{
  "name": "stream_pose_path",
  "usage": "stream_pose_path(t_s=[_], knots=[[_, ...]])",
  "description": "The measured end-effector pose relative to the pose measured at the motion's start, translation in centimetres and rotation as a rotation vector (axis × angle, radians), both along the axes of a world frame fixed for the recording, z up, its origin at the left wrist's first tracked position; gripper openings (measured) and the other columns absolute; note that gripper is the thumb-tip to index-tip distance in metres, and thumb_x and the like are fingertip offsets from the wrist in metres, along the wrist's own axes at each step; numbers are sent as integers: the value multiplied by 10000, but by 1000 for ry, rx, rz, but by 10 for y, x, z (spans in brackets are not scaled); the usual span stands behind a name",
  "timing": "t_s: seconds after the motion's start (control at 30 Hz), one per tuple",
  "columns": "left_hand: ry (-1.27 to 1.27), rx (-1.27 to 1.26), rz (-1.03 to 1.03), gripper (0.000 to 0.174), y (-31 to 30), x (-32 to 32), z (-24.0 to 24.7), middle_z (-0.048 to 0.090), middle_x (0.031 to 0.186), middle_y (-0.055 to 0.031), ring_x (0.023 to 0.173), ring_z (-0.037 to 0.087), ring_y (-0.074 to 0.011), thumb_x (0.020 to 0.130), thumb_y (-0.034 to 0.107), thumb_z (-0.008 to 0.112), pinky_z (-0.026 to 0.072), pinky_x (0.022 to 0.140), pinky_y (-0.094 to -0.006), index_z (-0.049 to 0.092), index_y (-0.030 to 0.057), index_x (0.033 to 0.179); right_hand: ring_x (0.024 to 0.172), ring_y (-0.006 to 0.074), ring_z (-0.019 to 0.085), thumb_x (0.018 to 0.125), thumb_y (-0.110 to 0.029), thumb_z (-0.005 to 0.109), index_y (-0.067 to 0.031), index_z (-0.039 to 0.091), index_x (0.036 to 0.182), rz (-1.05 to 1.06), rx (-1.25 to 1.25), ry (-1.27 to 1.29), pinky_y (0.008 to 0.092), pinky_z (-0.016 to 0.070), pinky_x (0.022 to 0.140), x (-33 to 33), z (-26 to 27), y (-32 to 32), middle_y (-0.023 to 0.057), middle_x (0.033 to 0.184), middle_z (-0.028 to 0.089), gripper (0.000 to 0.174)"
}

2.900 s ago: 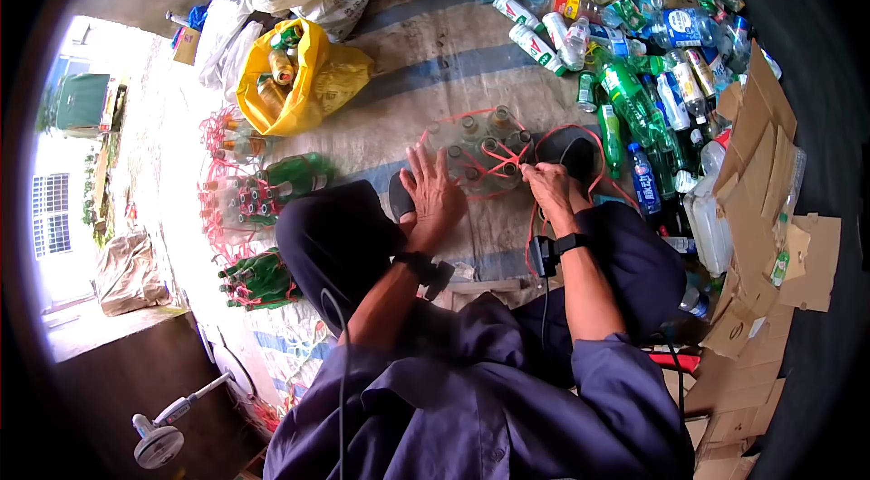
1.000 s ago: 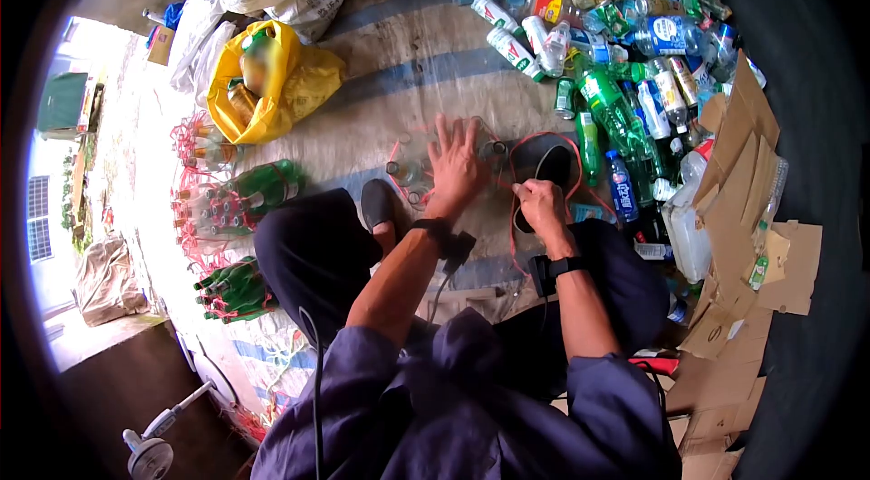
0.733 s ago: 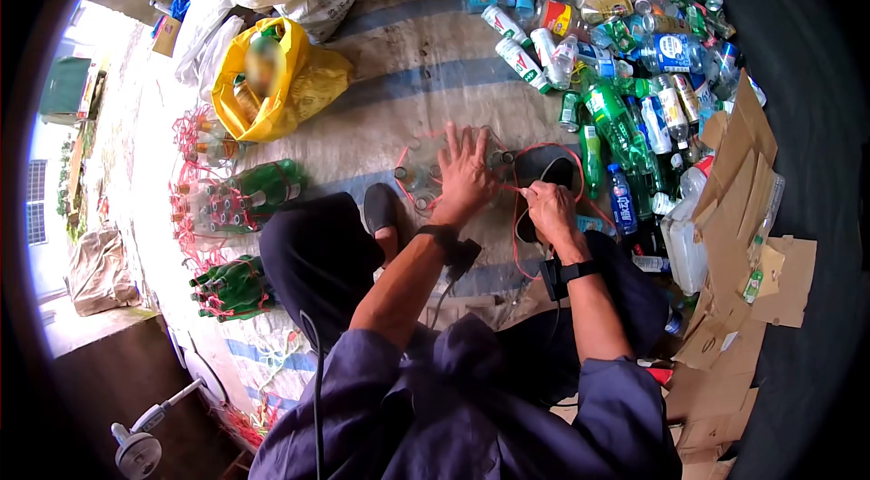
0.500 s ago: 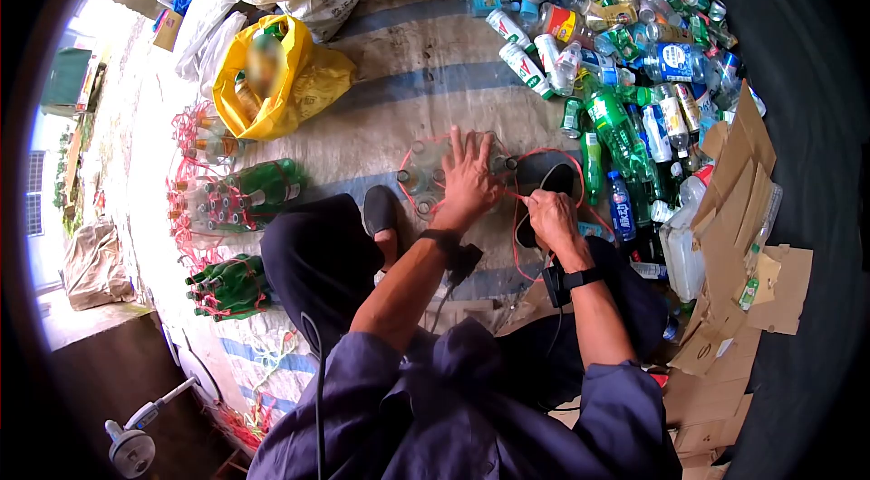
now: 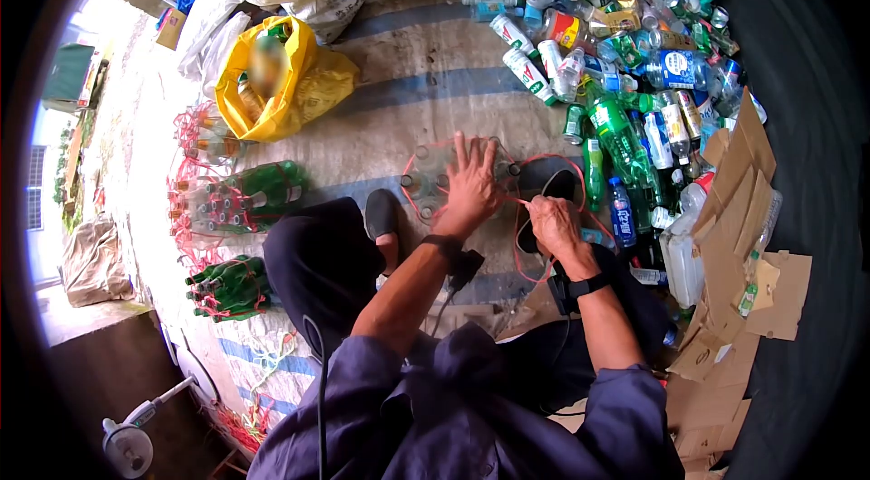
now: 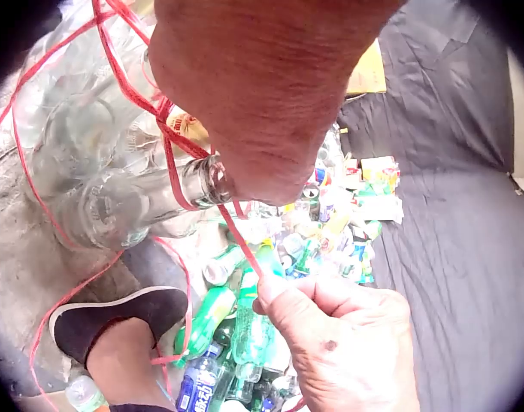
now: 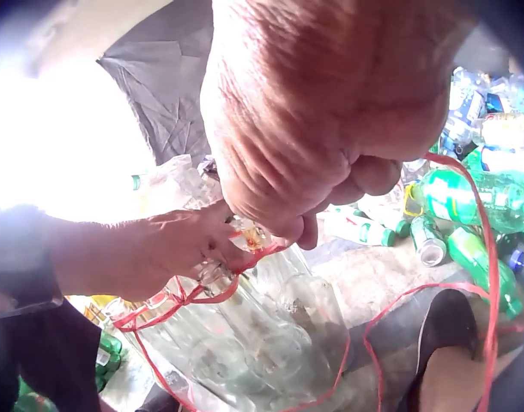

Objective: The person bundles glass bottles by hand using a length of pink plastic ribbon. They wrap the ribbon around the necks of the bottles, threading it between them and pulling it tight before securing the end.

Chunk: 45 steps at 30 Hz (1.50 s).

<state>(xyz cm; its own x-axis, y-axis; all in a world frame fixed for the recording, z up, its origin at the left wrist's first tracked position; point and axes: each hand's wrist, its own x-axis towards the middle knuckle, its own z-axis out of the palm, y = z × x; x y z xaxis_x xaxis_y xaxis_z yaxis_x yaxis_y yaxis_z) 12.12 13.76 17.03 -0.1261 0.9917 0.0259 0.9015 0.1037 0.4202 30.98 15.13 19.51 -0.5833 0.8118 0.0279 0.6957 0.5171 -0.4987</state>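
Note:
A bundle of clear glass bottles (image 6: 107, 206) stands upright, with red plastic twine (image 5: 408, 194) around and across it. My left hand (image 5: 471, 185) rests on the bottle tops with fingers spread and fairly straight, covering part of the bundle. Just right of the bundle, my right hand (image 5: 555, 224) pinches the twine between thumb and curled fingers. In the left wrist view a straight length of twine (image 6: 240, 239) runs from a bottle neck to the right thumb (image 6: 279, 296). A loose loop of twine (image 7: 487, 249) hangs from the right hand in the right wrist view.
Plastic bottles and cans (image 5: 625, 117) are heaped at the right, beside flattened cardboard (image 5: 725, 235). Tied bottle bundles (image 5: 231, 285) stand at the left, below a yellow bag (image 5: 317, 90) of cans. A shoe (image 5: 557, 185) sits inside the loose twine's loop.
My left hand has moved right, from the bundle's left side onto the bottle tops. My right hand still pinches twine and has drawn slightly back toward the body.

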Motion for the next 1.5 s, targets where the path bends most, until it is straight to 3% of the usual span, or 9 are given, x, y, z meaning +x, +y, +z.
stream_pose_path(t_s=[0.17, 0.37, 0.43, 0.67, 0.97, 1.17, 1.27, 1.33, 1.5], knots=[[-20, 7, -1, 774, 1, 1, -1, 333, 1463, -224, 1441, 119, -472, 818, 429, 690, 354, 945, -634, 346, 90, 1423, 654, 376, 650, 919, -161, 567, -23, 606, 743, 69, 85, -81, 458, 512, 575, -3, 10, 11, 194, 704, 643, 227], [-18, -4, -17, 748, 2, 0, -5, 334, 1448, -220, 1437, 120, -482, 798, 312, 686, 375, 919, -626, 338, 92, 1422, 668, 368, 651, 891, -119, 567, -41, 588, 759, 146, 176, -126, 468, 507, 576, -15, 15, 42, 183, 735, 641, 155], [-77, -99, -11, 789, 2, -1, 1, 282, 1515, -209, 1464, 37, -453, 810, 314, 710, 314, 1020, -632, 310, 104, 1457, 668, 368, 646, 883, -109, 564, -41, 593, 775, 187, 219, -107, 467, 501, 574, -20, 13, 51, 183, 767, 646, 131], [-73, -99, -4, 731, 4, -1, 3, 277, 1514, -210, 1461, 39, -461, 831, 261, 676, 335, 1009, -641, 320, 111, 1452, 729, 383, 640, 871, -176, 620, -37, 647, 778, 177, 197, -97, 467, 503, 622, -43, 8, 76, 186, 776, 658, 169], [-104, -90, -20, 701, 5, -1, 3, 276, 1512, -219, 1459, 37, -468, 812, 204, 648, 347, 1018, -636, 346, 105, 1438, 701, 395, 637, 844, -202, 645, -36, 656, 722, 106, 109, -107, 488, 488, 614, -51, -17, 98, 190, 727, 650, 206], [-92, -56, -34, 694, 5, -1, -1, 289, 1498, -237, 1450, 34, -492, 798, 181, 632, 356, 1013, -629, 350, 98, 1427, 709, 429, 616, 821, -187, 605, -38, 654, 721, 30, 39, 49, 496, 480, 610, -48, -46, 104, 208, 734, 631, 186], [-95, -61, -29, 701, 5, 0, 1, 287, 1497, -241, 1449, 33, -495, 785, 168, 628, 364, 1009, -625, 352, 94, 1424, 705, 442, 605, 830, -209, 579, -22, 636, 727, 14, -112, 48, 490, 474, 604, -47, -50, 109, 227, 743, 616, 221], [-78, -73, -25, 712, 6, 0, 1, 289, 1495, -237, 1449, 37, -493, 776, 166, 631, 366, 1010, -621, 350, 91, 1425, 773, 442, 624, 830, -210, 604, -34, 646, 718, -34, -196, 25, 509, 489, 666, -46, -54, 109, 234, 789, 635, 213], [-81, -65, -20, 713, 5, 1, 1, 290, 1490, -235, 1448, 46, -490, 774, 164, 630, 371, 1010, -616, 350, 94, 1426, 706, 441, 598, 854, -194, 562, 3, 619, 723, -33, -189, 163, 470, 460, 621, -42, -79, 105, 256, 745, 596, 244]])
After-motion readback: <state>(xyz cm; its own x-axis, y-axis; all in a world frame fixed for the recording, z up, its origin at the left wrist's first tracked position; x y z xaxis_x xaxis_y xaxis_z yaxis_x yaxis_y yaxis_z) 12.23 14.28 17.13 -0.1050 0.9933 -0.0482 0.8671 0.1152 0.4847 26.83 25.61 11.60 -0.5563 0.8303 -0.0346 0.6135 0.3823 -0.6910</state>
